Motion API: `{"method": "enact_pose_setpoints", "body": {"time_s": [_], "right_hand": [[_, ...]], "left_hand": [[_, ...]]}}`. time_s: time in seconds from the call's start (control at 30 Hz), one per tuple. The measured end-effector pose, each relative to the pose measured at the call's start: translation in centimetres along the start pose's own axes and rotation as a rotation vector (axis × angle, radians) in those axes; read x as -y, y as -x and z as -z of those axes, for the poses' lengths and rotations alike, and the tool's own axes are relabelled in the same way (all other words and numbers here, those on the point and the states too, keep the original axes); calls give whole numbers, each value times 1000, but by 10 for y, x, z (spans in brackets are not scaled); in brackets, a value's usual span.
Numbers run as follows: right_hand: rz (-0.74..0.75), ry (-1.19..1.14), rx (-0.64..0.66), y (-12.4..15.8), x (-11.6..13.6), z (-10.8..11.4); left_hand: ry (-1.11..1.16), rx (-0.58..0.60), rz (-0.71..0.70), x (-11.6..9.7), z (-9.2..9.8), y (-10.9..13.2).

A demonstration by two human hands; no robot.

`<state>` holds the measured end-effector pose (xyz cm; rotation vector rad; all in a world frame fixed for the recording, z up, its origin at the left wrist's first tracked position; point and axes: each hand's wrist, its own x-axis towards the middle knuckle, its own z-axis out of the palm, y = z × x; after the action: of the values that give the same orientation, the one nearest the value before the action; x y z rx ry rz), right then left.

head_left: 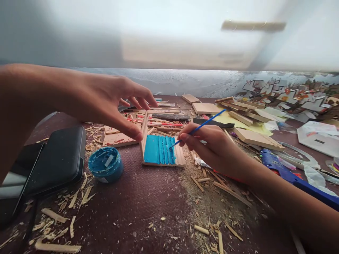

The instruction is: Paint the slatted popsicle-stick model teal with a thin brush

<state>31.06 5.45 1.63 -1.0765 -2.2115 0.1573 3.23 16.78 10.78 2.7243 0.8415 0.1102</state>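
Note:
My right hand (209, 141) pinches a thin blue paintbrush (203, 124), its tip on a small grooved wooden piece (180, 155). Wet turquoise paint covers most of that piece's face, with a bare wood strip at its right. A narrow wooden side (144, 134) rises along the piece's left edge. My left hand (119, 100) arches over this side with fingers spread, the thumb tip right beside it; whether it touches I cannot tell. An uncapped jar of blue paint (106, 164) stands to the left of the piece.
A black case (57, 158) lies at left beside a dark glossy device (18, 187). Wood shavings (86, 194) litter the brown table. Wooden blocks (256, 138), a blue glue gun (280, 169) and cardboard cut-outs (291, 95) crowd the right. Sticks (169, 116) lie behind.

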Motion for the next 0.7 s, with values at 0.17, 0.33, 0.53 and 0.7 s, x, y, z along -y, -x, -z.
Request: {"method": "enact_pose_setpoints", "body": {"time_s": [0.17, 0.33, 0.53, 0.7], "right_hand": [[-46, -207, 13, 3, 0, 1], [-79, -125, -107, 2, 3, 2], [-10, -144, 45, 1, 9, 4], [-50, -240, -56, 4, 12, 3]], "left_hand": [[41, 13, -45, 4, -1, -1], [32, -26, -41, 4, -3, -3], [11, -20, -60, 5, -1, -2], [12, -28, -37, 3, -2, -1]]}}
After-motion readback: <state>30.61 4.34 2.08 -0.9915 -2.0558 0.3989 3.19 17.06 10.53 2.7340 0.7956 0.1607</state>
